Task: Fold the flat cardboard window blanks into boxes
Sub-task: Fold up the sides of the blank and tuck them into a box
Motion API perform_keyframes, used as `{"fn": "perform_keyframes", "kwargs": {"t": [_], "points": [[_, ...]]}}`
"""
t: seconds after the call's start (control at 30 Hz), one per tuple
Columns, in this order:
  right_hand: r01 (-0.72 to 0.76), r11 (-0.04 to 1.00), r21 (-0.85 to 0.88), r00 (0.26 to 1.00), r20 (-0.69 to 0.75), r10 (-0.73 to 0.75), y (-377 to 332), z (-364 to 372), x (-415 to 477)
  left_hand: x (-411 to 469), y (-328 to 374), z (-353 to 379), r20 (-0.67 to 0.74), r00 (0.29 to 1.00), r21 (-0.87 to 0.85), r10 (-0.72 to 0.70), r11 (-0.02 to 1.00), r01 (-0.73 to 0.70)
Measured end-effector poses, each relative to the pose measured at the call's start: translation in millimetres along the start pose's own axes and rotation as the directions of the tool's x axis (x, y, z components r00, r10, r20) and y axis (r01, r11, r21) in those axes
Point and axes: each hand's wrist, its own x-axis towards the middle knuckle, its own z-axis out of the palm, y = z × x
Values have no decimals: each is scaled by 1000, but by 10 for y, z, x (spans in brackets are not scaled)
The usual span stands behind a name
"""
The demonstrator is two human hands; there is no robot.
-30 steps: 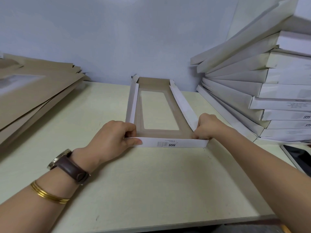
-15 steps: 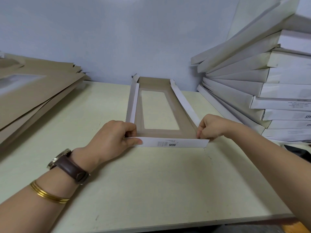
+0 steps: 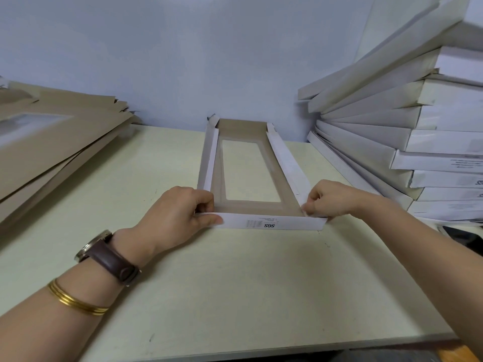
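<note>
A half-formed window box [image 3: 261, 223] lies lengthwise on the pale table [image 3: 235, 283], brown inside, white outside, with a clear rectangular window in its base. Its long side walls and near end wall stand up. My left hand [image 3: 177, 218] pinches the near left corner, thumb along the white end wall. My right hand [image 3: 329, 199] pinches the near right corner where the right wall meets the end wall. A stack of flat brown blanks [image 3: 52, 147] lies at the left.
A tall, leaning pile of finished white boxes [image 3: 407, 131] fills the right side up to the wall. A dark phone [image 3: 462, 236] lies at the right edge, under the pile's front. The table's front edge runs along the bottom.
My right hand has shifted slightly along the near right corner and my right forearm has swung outward. The left hand and the box have stayed in place.
</note>
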Motion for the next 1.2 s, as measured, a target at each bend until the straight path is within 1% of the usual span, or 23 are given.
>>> {"fn": "perform_keyframes", "kwargs": {"t": [0.17, 0.27, 0.33, 0.4, 0.47, 0.53, 0.57, 0.63, 0.67, 0.73, 1.0, 1.13, 1.2], "points": [[21, 1000, -1, 999, 33, -21, 2, 100, -35, -9, 12, -2, 1, 1000, -11, 2, 1000, -2], [33, 999, 29, 999, 6, -33, -21, 138, -38, -11, 13, -4, 3, 1000, -15, -9, 1000, 9], [52, 998, 21, 997, -58, -51, -34, 201, -52, -12, 9, -2, -1, 1000, -34, -19, 999, 19], [64, 998, -26, 988, -142, -67, -24, 290, -64, -9, 10, 1, -8, 1000, -57, -28, 998, 27], [91, 992, -87, 956, -273, -111, -12, 384, -105, -6, 11, 7, -11, 999, -71, -33, 997, 32], [181, 979, -94, 904, -376, -204, -27, 457, -157, -5, 6, 11, -16, 999, -77, -40, 996, 39], [249, 966, -66, 885, -390, -255, -34, 486, -174, -7, 3, 12, -18, 999, -81, -43, 996, 41], [382, 924, -14, 861, -359, -362, -46, 531, -212, -10, 0, 13, -17, 999, -91, -49, 995, 47], [440, 898, -23, 843, -333, -422, -51, 545, -231, -11, 2, 13, -18, 998, -89, -52, 995, 51], [507, 859, -67, 815, -286, -503, -43, 543, -241, -9, 9, 10, -23, 998, -83, -61, 995, 59], [624, 773, -109, 734, -256, -629, -78, 543, -164, -1, 41, 6, -27, 994, -151, -103, 984, 98], [635, 763, -119, 725, -248, -642, -164, 607, -144, 4, 56, 3, -27, 993, -154, -112, 982, 106], [639, 763, -97, 723, -262, -639, -186, 620, -142, -3, 67, -4, -12, 994, -156, -110, 982, 106]]}}
